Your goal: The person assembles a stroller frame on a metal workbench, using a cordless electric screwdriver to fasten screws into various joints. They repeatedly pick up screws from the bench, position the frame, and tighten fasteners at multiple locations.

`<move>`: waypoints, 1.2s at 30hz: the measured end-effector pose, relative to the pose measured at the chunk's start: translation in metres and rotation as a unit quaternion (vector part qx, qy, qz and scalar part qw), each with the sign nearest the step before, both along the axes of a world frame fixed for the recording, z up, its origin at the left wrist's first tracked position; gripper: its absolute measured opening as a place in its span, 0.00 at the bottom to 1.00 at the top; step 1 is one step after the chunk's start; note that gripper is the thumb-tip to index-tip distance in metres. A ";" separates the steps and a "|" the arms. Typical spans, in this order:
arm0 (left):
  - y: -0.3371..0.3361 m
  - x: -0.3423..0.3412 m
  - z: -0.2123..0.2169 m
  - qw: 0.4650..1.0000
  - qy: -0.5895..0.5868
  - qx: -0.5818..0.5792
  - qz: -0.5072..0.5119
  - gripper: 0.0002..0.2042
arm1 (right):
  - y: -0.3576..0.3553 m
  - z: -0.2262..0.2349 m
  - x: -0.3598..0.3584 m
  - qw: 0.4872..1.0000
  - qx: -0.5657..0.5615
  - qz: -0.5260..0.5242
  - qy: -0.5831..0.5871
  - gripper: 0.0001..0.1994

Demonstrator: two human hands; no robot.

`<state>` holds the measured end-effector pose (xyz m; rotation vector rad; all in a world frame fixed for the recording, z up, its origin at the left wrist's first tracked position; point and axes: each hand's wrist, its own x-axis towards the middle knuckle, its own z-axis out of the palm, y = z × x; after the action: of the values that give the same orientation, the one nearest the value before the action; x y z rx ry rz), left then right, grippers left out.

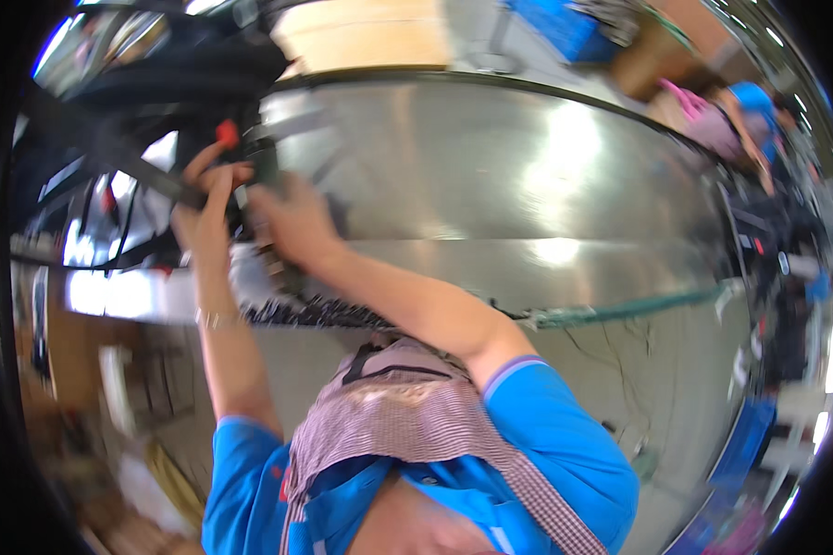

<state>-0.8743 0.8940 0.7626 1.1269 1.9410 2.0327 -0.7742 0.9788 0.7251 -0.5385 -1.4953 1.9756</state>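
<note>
At the left end of the metal table, my left hand (205, 199) is at a bulky black item (171, 88) with straps and bars; its exact kind cannot be made out. The left fingers are bent round a dark part, just below a small red piece (227, 132). A dark flat bar (111, 153) slants down to that hand. Close by on the right, my right hand (296, 220) reaches to the same dark part (263, 159). Motion smears its fingers, and what lies between the two hands is largely hidden.
The shiny metal table (435, 166) stretches to the right. Black scraps (315, 313) lie along its near edge, beside a green edge strip (620, 310). Another person (740, 125) is at the far right. A blue container (565, 28) and a pale board (366, 37) stand beyond the table.
</note>
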 end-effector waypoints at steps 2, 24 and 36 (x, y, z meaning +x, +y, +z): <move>0.008 -0.023 -0.013 0.992 -0.058 0.101 -0.050 0.09 | 0.009 -0.030 0.005 0.998 -0.053 0.007 0.027 0.15; -0.091 -0.198 -0.022 0.954 -0.026 0.191 0.228 0.08 | 0.095 -0.130 0.095 0.975 -0.165 -0.036 -0.147 0.18; -0.169 -0.348 -0.078 0.961 -0.013 0.056 0.270 0.04 | 0.111 -0.159 0.139 0.954 -0.173 -0.131 -0.209 0.19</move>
<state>-1.2224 0.7252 0.6848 0.6183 2.3394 2.4171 -0.6351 1.0900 0.5662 -1.3040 -1.2208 1.9966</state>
